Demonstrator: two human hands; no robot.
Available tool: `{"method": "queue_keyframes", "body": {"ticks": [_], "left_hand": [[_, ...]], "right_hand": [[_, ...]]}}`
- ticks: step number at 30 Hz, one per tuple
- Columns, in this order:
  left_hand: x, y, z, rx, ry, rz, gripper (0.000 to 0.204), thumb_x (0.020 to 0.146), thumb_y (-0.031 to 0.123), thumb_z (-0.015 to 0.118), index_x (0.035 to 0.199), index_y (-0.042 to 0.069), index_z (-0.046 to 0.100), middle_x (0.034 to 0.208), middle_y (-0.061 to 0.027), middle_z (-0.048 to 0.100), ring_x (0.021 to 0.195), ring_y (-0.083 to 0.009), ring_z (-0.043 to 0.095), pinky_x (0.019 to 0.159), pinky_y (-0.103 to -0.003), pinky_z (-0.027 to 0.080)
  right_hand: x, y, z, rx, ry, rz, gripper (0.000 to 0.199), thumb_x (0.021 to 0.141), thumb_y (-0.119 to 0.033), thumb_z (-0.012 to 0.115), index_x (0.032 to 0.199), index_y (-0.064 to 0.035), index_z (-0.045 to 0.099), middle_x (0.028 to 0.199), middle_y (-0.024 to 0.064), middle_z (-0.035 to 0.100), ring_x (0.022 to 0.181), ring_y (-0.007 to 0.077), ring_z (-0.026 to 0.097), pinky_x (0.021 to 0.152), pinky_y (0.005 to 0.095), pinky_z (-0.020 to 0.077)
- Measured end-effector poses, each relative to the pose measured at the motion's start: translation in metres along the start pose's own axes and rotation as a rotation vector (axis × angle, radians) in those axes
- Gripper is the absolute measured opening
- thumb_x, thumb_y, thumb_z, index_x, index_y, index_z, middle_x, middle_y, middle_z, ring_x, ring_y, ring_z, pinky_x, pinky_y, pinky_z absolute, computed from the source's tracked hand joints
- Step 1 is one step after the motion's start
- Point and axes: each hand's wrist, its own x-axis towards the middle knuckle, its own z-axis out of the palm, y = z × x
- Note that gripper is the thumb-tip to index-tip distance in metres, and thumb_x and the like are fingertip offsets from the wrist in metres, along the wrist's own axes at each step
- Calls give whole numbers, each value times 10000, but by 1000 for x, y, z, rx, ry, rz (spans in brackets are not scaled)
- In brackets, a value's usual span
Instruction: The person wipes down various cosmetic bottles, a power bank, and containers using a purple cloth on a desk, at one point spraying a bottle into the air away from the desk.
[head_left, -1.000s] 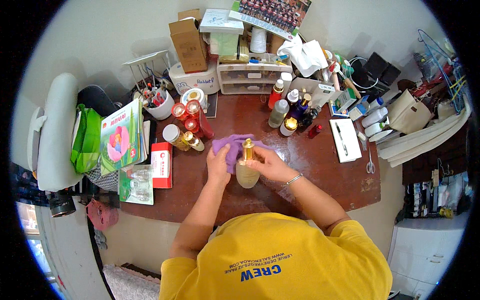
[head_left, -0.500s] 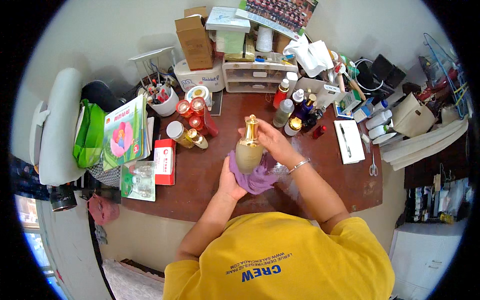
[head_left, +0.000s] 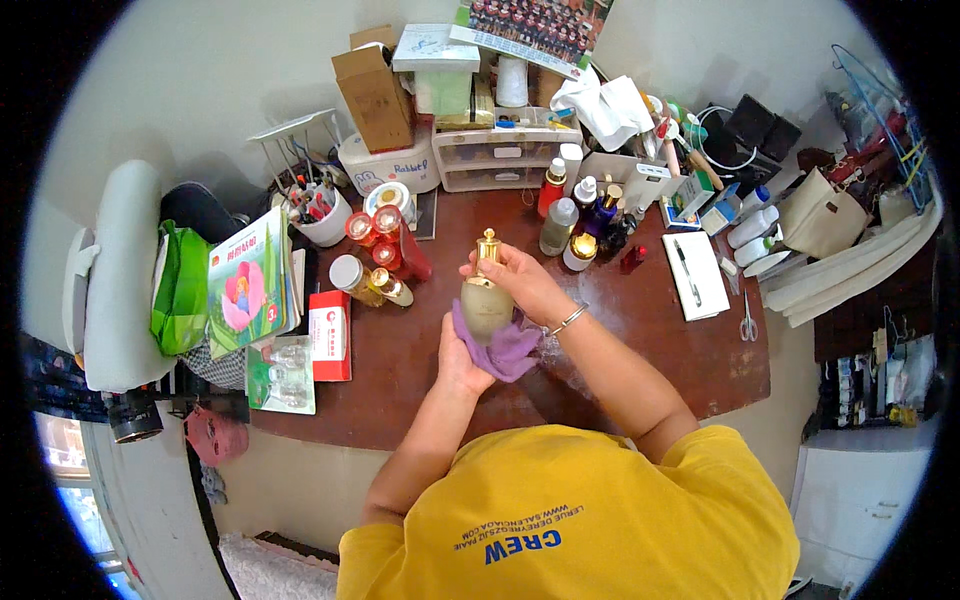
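Observation:
A frosted bottle [head_left: 487, 312] with a tall gold top [head_left: 487, 246] stands nearly upright between my hands, above the table. My left hand [head_left: 462, 357] cups its lower part from the left through a purple cloth [head_left: 507, 350], which wraps around the base and hangs to the right. From the right, my right hand [head_left: 522, 284] closes its fingers around the gold neck, and a bangle [head_left: 568, 318] circles that wrist. The left fingertips are hidden behind the bottle and cloth.
Red-lidded jars [head_left: 386, 256] and a white-lidded jar [head_left: 350, 273] stand left of the bottle. Beyond it are a clear bottle [head_left: 558, 226] and a red bottle [head_left: 551, 188]. A notebook [head_left: 697, 276] and scissors [head_left: 748, 318] lie right; picture books [head_left: 246, 280] lie left.
My right fingers have come across the front of the gold neck, where they were at its right side and behind it. The whole view has shifted slightly.

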Motion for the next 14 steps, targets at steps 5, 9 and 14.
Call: {"method": "queue_keyframes", "body": {"ticks": [5,9,14], "left_hand": [[3,3,-10,0,23,-76,521,912,514,325,1150,109,551,1039,-125,612,908,-337,613,799,-526,510],[4,1,-10,-42,-11,-93,567,895,553,326,1139,97,559,1024,-150,623,914,-355,618,788,-532,511],[-3,1,-1,47,-10,-67,463,937,426,300,1126,90,557,1021,-110,626,918,-288,613,810,-476,510]], "right_hand": [[5,-5,-21,282,-191,-34,403,982,-298,450,1275,-21,460,1217,138,581,1111,212,565,974,351,430],[6,-10,-23,333,-255,-26,407,966,-322,480,1255,-36,477,1224,146,577,1136,244,559,985,380,428],[4,2,-19,343,-219,-56,395,956,-327,504,1240,-52,474,1218,135,581,1137,242,560,982,380,430]]}}
